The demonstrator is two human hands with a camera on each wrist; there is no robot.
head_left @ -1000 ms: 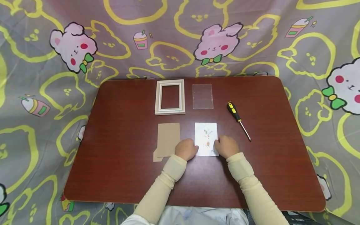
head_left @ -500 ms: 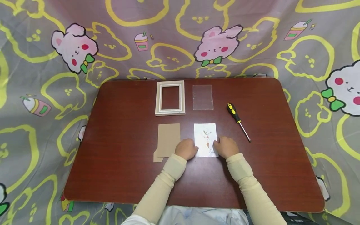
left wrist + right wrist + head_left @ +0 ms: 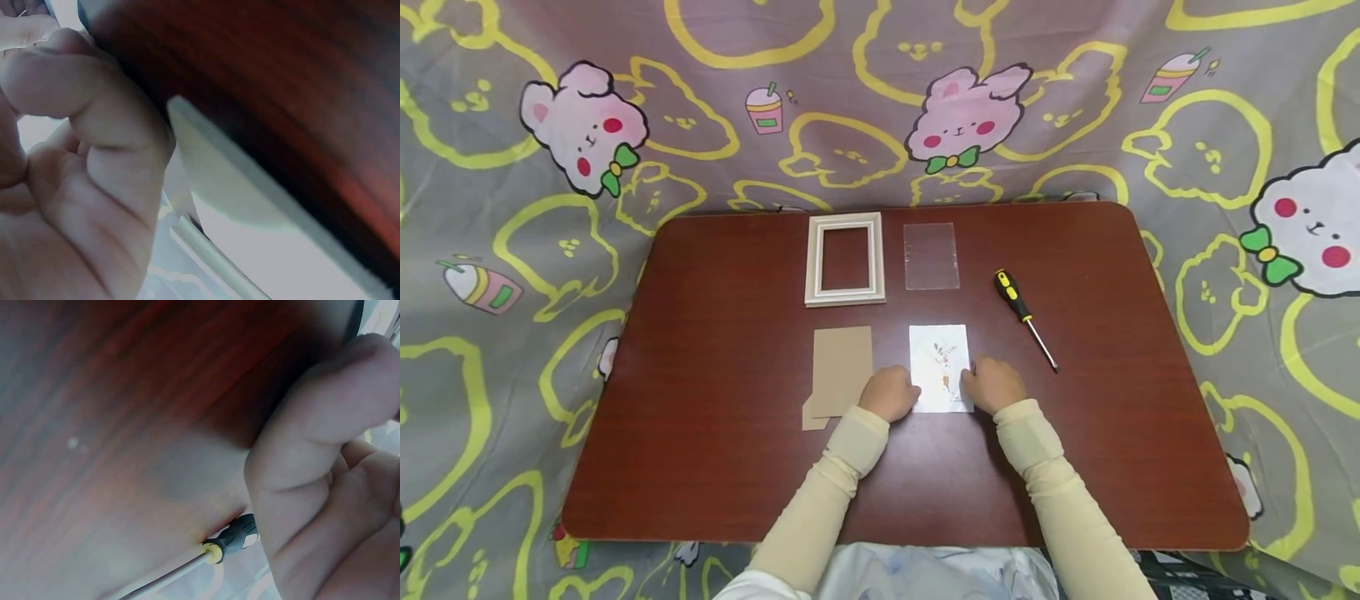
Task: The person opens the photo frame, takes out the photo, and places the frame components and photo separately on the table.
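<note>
A white picture card (image 3: 937, 350) with a small flower print lies near the middle of the table, its lower part between the two hands. The left hand (image 3: 889, 393) pinches its lower left edge, fingers curled and thumb at the card. At the lower right edge the right hand (image 3: 994, 385) pinches it likewise. In the left wrist view, the left hand (image 3: 94, 156) has bent fingers beside the edge of a board (image 3: 250, 181). Curled fingers of the right hand (image 3: 325, 456) fill the right wrist view's right side. The fingertips under the card are hidden.
A brown backing board (image 3: 842, 367) lies left of the card, a tab showing at its lower left. Farther back are a white picture frame (image 3: 815, 258) and a clear sheet (image 3: 931, 256). A black and yellow screwdriver (image 3: 1011, 292) lies right on the brown table (image 3: 715, 400).
The head view has shifted slightly, so everything sits a little farther left. The glare on the card has changed and the card has moved very slightly; both hands keep their places at its edges.
</note>
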